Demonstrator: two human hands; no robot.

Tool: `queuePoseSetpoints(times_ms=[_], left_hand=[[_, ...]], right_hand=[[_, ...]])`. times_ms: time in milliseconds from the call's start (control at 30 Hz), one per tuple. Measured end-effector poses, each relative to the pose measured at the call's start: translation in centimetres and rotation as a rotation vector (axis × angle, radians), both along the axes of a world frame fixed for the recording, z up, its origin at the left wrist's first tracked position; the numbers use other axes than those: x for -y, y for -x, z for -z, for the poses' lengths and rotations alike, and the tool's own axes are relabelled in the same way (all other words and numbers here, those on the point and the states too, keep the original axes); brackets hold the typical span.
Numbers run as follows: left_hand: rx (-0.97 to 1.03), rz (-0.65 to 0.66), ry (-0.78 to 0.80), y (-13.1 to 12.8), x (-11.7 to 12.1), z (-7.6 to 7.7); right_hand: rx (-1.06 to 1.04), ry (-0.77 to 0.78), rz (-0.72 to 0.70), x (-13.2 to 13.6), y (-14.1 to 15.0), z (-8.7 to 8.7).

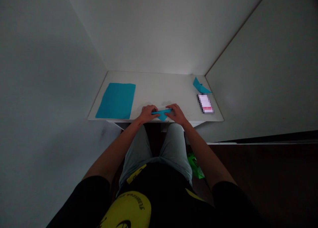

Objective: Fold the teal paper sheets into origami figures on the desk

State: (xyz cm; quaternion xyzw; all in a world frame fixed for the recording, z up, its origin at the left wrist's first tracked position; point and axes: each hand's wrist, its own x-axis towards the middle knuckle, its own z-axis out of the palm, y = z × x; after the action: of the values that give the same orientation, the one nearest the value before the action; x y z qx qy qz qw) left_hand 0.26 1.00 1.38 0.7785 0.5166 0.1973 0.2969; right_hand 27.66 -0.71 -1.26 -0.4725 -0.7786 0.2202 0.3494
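Note:
A small piece of folded blue paper [162,116] is held between my two hands at the front edge of the white table. It has a straight upper edge and a point that faces me. My left hand [148,113] grips its left end between thumb and fingers. On the right end, my right hand [176,114] pinches the paper the same way. The fingers partly cover both ends.
Blue paper sheets [116,100] lie flat on the left of the white table [159,89]. A folded blue paper boat [200,86] sits at the back right, beside a phone [205,104]. Walls enclose the table. A green bag [196,166] lies below, near my right leg.

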Motion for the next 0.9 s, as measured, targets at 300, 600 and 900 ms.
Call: queuePoseSetpoints(times_ms=[300, 600, 900], left_hand=[[0.451, -0.268, 0.102, -0.9, -1.4, 1.4], [0.459, -0.138, 0.176, -0.6, -1.3, 0.9], [0.447, -0.120, 0.184, -0.2, -1.4, 1.1]], right_hand=[[-0.154, 0.082, 0.182, 0.4, 1.1, 0.0], [-0.124, 0.200, 0.178, 0.3, 2.1, -0.6], [-0.014, 0.160, 0.118, 1.3, 3.1, -1.1]])
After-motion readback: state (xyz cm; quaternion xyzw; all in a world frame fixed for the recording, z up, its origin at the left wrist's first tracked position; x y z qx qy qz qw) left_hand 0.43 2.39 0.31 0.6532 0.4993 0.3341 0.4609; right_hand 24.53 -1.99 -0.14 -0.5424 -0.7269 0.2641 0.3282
